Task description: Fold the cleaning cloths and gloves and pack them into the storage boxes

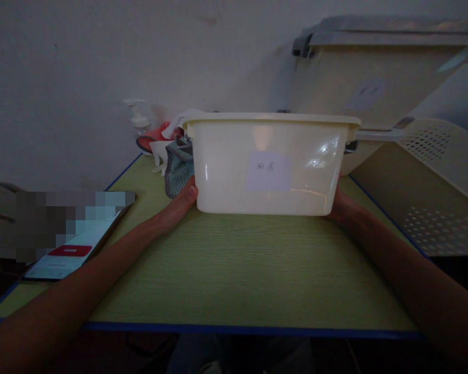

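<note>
A cream plastic storage bin (226, 192) is upright in front of me at the far side of the green table (234, 270). On its front is a pale paper label (269, 171) with handwritten characters. My left hand (186, 193) presses against the bin's left side, its thumb showing near the lower corner. At the opposite side, my right hand (340, 206) holds the bin, with most of its fingers hidden behind the wall. What lies inside the bin cannot be seen.
Behind the bin's left side are a checked cloth (177, 171), a pump bottle (138, 122) and red and white items (159, 134). A lit tablet-like screen (74, 249) lies at left. Lidded boxes (374, 78) and a perforated basket (432, 192) stand at right.
</note>
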### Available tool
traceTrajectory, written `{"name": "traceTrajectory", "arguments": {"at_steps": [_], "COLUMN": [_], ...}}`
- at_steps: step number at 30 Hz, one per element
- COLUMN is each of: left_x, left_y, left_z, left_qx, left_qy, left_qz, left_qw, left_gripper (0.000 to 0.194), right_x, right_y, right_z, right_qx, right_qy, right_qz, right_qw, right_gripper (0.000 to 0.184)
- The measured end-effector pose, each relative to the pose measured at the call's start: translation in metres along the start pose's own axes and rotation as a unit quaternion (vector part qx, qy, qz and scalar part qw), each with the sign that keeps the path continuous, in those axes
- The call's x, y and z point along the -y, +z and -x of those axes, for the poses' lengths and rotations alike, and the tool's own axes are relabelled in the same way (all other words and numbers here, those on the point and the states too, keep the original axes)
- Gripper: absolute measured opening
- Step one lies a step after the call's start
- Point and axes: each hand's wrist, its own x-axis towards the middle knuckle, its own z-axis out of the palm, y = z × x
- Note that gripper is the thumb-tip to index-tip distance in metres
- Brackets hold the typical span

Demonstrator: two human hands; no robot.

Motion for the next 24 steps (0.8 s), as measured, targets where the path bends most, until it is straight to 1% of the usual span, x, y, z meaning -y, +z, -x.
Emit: {"name": "traceTrajectory", "arguments": {"at_steps": [2, 3, 9, 14, 20, 24], "left_x": [0.0008, 0.0007, -0.002, -0.0035, -0.0049, -0.0049], "left_y": [-0.0011, -0.0014, -0.0009, 0.0002, 0.0019, 0.0013], "left_z": [-0.0004, -0.0005, -0.0002, -0.0001, -0.0003, -0.0004], "left_qx": [0.01, 0.016, 0.024, 0.017, 0.015, 0.019], "left_qy": [0.007, 0.009, 0.015, 0.01, 0.009, 0.011], "left_qz": [-0.011, -0.016, -0.026, -0.023, -0.012, -0.018], "left_qw": [1.0, 1.0, 0.999, 1.0, 1.0, 1.0], "left_gripper": [0.075, 0.076, 0.073, 0.073, 0.074, 0.075], "right_x": [-0.0033, -0.0045, -0.0053, -0.0044, -0.0056, -0.0054], "right_y": [-0.0032, -0.0045, -0.0052, -0.0046, -0.0048, -0.0042], "right_z": [-0.0015, -0.0019, -0.0009, -0.0008, -0.0024, -0.0021], "right_qx": [0.027, 0.031, 0.056, 0.054, 0.032, 0.046], "right_qy": [0.021, 0.025, 0.022, 0.033, 0.029, 0.02], "right_qz": [-0.055, -0.068, -0.101, -0.112, -0.126, -0.121], "right_qw": [0.998, 0.997, 0.993, 0.992, 0.991, 0.991], "right_gripper": [0.057, 0.054, 0.052, 0.052, 0.047, 0.05]}}
